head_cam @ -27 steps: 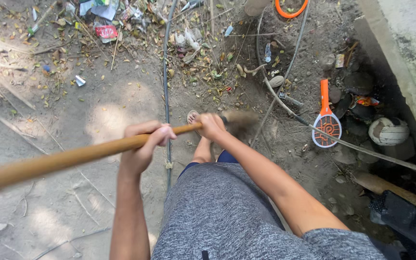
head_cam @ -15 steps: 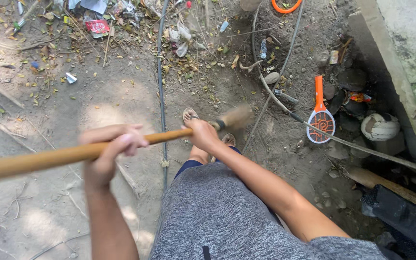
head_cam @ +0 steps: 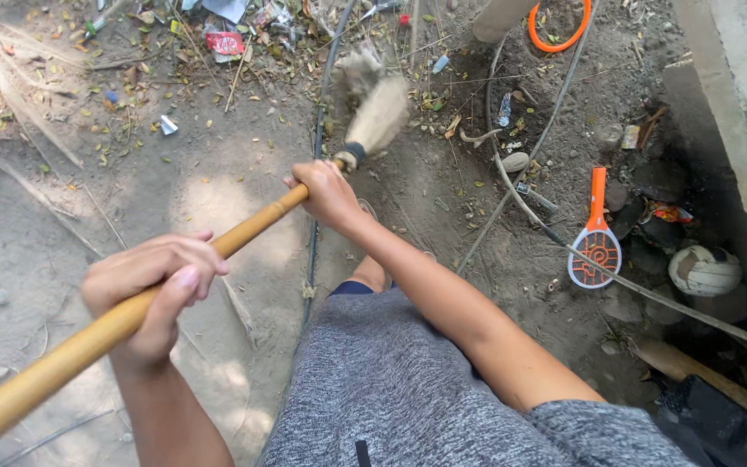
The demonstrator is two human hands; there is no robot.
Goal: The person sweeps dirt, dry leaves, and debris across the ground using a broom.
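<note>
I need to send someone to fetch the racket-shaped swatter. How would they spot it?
Start at the grey concrete slab on the right. On the dirt beside it lies the orange-handled, racket-shaped swatter, next to a dirty white ball. Only it has a round mesh head.

Upper garment: heathered grey knit top (head_cam: 391, 389), short sleeve ending above the elbow | Lower garment: dark navy hem (head_cam: 352, 288) showing below top | Forearms, left hand (head_cam: 153, 290), right hand (head_cam: 326, 195): bare, no jewellery visible | Footwear: pale sandal (head_cam: 367, 208), partly hidden
</note>
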